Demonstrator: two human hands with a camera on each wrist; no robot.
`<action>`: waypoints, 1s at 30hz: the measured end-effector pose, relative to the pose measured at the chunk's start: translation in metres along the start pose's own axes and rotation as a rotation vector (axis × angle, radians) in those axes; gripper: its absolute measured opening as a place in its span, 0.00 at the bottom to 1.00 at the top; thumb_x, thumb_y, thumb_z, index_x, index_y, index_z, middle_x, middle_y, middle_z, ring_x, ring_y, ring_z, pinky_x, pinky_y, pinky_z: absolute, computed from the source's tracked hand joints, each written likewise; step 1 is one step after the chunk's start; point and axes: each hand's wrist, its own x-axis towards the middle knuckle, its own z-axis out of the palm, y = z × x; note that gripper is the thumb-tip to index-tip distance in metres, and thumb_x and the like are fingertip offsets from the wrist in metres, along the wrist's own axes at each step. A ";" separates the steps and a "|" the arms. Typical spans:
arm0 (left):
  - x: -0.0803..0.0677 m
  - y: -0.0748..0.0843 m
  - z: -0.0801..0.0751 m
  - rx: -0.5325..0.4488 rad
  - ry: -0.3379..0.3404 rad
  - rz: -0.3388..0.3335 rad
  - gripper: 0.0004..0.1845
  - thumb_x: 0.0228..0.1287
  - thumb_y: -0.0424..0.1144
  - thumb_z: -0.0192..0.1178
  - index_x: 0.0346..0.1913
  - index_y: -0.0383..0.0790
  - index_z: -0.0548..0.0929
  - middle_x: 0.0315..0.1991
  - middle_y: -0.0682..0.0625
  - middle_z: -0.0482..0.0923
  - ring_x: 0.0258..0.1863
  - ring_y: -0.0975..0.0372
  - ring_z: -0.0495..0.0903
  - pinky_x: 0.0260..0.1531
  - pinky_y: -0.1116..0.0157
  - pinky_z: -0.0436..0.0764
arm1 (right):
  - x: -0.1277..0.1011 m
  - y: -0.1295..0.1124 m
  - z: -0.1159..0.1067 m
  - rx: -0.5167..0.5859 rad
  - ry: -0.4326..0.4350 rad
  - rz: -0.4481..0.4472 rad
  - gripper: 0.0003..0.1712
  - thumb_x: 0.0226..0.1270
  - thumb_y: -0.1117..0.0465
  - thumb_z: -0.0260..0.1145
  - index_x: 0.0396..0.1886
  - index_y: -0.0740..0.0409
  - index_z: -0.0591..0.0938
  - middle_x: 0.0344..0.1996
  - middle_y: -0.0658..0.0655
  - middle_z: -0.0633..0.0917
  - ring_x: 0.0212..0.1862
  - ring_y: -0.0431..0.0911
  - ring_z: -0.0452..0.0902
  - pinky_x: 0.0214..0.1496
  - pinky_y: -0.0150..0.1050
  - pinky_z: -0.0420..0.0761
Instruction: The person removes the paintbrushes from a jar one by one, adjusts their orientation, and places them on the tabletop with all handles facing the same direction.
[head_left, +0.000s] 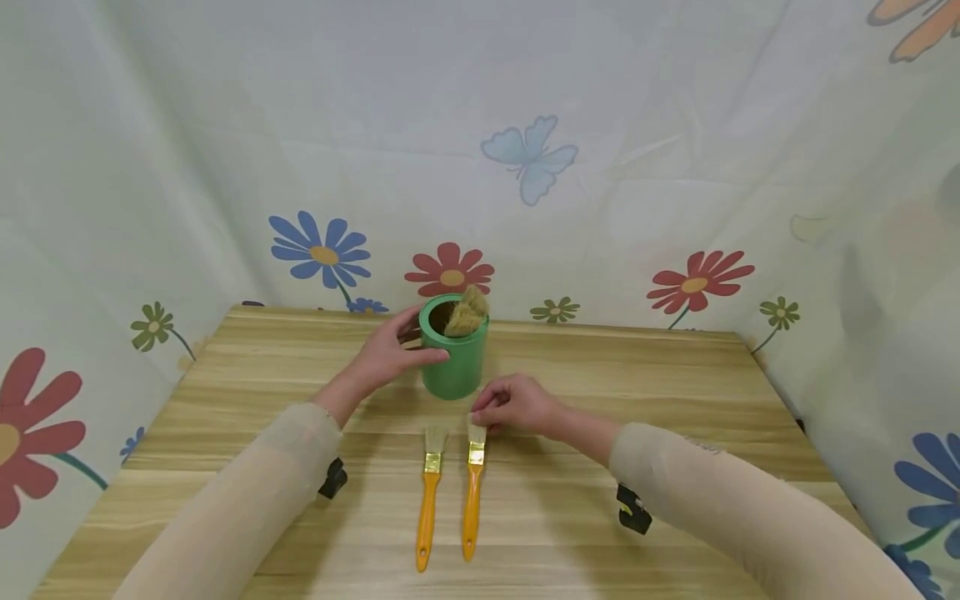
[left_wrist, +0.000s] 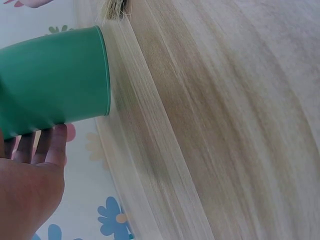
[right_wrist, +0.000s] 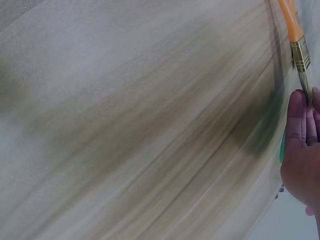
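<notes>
2 orange brushes [head_left: 450,492] lie just in front of the green cup [head_left: 453,357] — your right hand [head_left: 516,406] pinches 1 by its bristles, your left hand [head_left: 386,354] holds the cup. Next, I think — lift it in beside the bristles already there.

A second orange-handled brush [head_left: 427,500] lies on the wooden table [head_left: 675,400], backed by a flower-printed cloth [head_left: 525,150].

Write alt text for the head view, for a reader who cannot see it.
A person's left hand holds a green cup with two brushes in it, while the right hand pinches the bristles of the right brush. Another orange-handled brush lies just left of it, both flat on the wooden table before a flowered curtain.
</notes>
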 end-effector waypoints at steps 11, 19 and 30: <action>0.000 0.000 0.000 0.009 0.001 -0.010 0.48 0.64 0.46 0.80 0.83 0.53 0.66 0.79 0.46 0.69 0.77 0.42 0.69 0.77 0.39 0.67 | 0.000 0.005 0.005 -0.064 0.008 -0.001 0.06 0.69 0.67 0.77 0.41 0.67 0.90 0.30 0.55 0.91 0.33 0.52 0.90 0.39 0.42 0.92; 0.000 0.000 0.000 0.010 0.002 -0.002 0.47 0.64 0.46 0.79 0.83 0.52 0.67 0.78 0.47 0.70 0.77 0.43 0.69 0.77 0.40 0.67 | -0.001 0.005 0.007 -0.105 0.006 -0.010 0.07 0.68 0.66 0.78 0.41 0.66 0.90 0.31 0.55 0.92 0.32 0.51 0.90 0.38 0.41 0.92; -0.001 0.002 0.000 0.000 -0.004 -0.012 0.48 0.65 0.45 0.79 0.83 0.53 0.65 0.79 0.46 0.68 0.77 0.42 0.69 0.76 0.40 0.68 | -0.002 0.010 0.005 -0.115 0.029 0.011 0.08 0.68 0.65 0.79 0.42 0.65 0.90 0.31 0.54 0.92 0.32 0.48 0.91 0.37 0.39 0.92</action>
